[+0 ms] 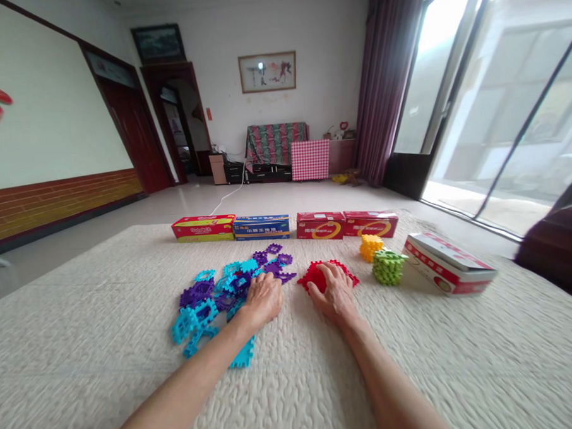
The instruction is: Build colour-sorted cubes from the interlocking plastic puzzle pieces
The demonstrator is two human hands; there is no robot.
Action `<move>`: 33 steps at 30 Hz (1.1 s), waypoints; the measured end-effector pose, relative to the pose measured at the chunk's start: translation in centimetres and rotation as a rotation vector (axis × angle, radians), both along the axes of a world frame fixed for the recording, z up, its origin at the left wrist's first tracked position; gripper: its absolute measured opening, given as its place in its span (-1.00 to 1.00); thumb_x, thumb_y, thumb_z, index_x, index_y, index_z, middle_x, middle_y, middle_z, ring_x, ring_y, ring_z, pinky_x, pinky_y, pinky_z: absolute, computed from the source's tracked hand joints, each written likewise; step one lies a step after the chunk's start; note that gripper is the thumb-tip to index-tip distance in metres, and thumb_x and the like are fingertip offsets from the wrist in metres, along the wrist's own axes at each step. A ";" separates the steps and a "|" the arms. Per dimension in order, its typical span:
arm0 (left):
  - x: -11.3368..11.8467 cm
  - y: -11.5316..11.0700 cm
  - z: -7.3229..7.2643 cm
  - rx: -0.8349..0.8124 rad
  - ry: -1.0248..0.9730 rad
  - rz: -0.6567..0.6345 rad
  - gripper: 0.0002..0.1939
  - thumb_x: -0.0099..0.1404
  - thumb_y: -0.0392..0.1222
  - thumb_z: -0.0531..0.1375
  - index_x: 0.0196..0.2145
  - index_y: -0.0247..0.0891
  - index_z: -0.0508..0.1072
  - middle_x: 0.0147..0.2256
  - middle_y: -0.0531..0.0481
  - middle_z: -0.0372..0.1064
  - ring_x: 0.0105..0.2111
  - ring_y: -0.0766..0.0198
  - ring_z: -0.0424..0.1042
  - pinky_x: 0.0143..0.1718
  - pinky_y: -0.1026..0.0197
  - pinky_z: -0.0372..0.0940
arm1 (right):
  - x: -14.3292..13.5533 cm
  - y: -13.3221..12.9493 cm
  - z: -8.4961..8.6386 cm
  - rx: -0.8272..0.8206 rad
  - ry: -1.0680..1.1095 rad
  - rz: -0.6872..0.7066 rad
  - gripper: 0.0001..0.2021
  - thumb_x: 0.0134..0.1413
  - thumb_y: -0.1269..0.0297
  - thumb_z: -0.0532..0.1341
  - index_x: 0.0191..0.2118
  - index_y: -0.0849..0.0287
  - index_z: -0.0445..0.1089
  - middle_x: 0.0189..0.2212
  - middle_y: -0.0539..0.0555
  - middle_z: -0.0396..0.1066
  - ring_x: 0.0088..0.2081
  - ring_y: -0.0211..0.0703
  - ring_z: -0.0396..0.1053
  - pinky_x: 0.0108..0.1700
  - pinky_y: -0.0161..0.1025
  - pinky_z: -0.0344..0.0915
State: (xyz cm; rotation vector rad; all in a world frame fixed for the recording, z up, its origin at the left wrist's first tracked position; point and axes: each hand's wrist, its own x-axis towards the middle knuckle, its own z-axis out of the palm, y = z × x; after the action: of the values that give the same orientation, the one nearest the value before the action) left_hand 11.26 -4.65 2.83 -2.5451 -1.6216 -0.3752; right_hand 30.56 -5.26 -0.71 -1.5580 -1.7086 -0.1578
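Note:
My left hand [264,296] is curled, fingers downward, at the right edge of a loose pile of interlocking plastic pieces. Its fingertips are hidden, so what they hold cannot be seen. Around it lie purple pieces [198,293] and light-blue pieces [185,324], square and toothed, some with open centres. To the right, my right hand [335,291] rests over a cluster of red toothed pieces [316,276], thumb apart and fingers spread on top. Farther right stand a green toothed block [387,268] and, just behind it, a yellow-orange one [371,247].
Along the far edge of the quilted cover [284,391] stand a red-and-yellow box [204,229], a blue box [261,228] and two red boxes [319,226]. A white-and-red carton [447,264] sits at the right, beside the green block.

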 end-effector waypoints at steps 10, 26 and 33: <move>10.1 5.5 -0.5 -0.085 -0.625 0.057 -0.71 0.33 -0.21 0.00 -0.27 -0.24 0.52 -0.21 -0.12 0.51 -0.18 0.23 0.46 -0.14 0.27 0.28 | 2.9 0.8 0.4 0.126 0.070 0.023 -0.70 0.11 0.26 0.06 -0.05 0.17 0.34 0.03 0.19 0.32 0.04 -0.01 0.26 0.08 0.00 0.15; 11.8 6.6 -2.8 -0.032 -0.658 -0.143 -0.71 0.32 -0.26 -0.01 -0.14 -0.24 0.48 -0.12 -0.09 0.47 -0.09 0.25 0.41 0.02 0.25 0.25 | 6.7 3.8 -0.1 -0.115 0.071 0.061 -0.70 0.12 0.16 0.08 -0.08 0.17 0.34 -0.11 0.17 0.42 -0.13 -0.06 0.40 -0.07 -0.14 0.29; 10.4 6.5 -2.8 -0.018 -0.645 0.057 -0.70 0.32 -0.27 -0.03 -0.19 -0.27 0.50 -0.17 -0.16 0.49 -0.15 0.21 0.44 -0.05 0.22 0.26 | 5.8 3.7 -0.6 -0.118 0.072 0.153 -0.70 0.13 0.20 0.09 -0.05 0.16 0.34 0.04 0.23 0.33 0.00 -0.02 0.36 0.04 -0.09 0.26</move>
State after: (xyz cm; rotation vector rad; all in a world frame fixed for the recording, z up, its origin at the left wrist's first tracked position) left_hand 21.63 1.87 0.01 -2.5266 -1.8641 -1.2838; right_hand 36.35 -1.56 -1.32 -1.4909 -1.7993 0.0780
